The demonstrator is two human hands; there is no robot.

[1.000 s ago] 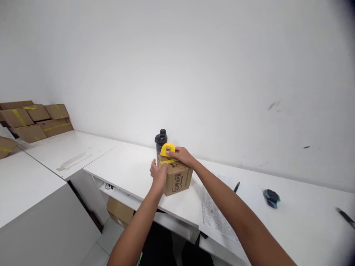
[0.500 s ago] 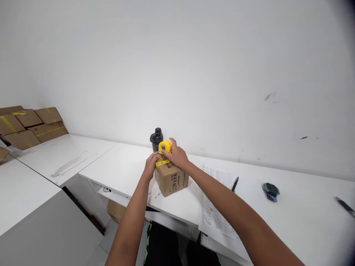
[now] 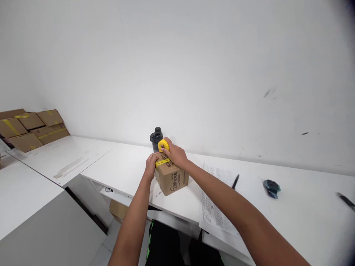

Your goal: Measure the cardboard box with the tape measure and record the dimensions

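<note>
A small cardboard box [image 3: 172,181] with dark print and a strip of yellow tape stands on the white table [image 3: 124,166]. My right hand [image 3: 175,152] is closed round a yellow tape measure [image 3: 163,145] at the box's top far edge. Against the box's upper left edge rests my left hand [image 3: 151,162], its fingers bent and pressed together at the corner. Whether a measuring blade is drawn out between the hands cannot be made out. Just behind the tape measure is a black bottle [image 3: 156,137].
Right of the box lie written sheets [image 3: 216,214] with a black pen [image 3: 235,181]. Farther right are a dark blue-green object [image 3: 271,188] and another dark object [image 3: 346,201]. Several cardboard boxes [image 3: 52,132] are stacked at the far left; one box [image 3: 118,210] sits below the table.
The tape measure in my right hand has turned slightly and is a little closer to my body's left. My left hand stays at the box edge. The view has shifted slightly.
</note>
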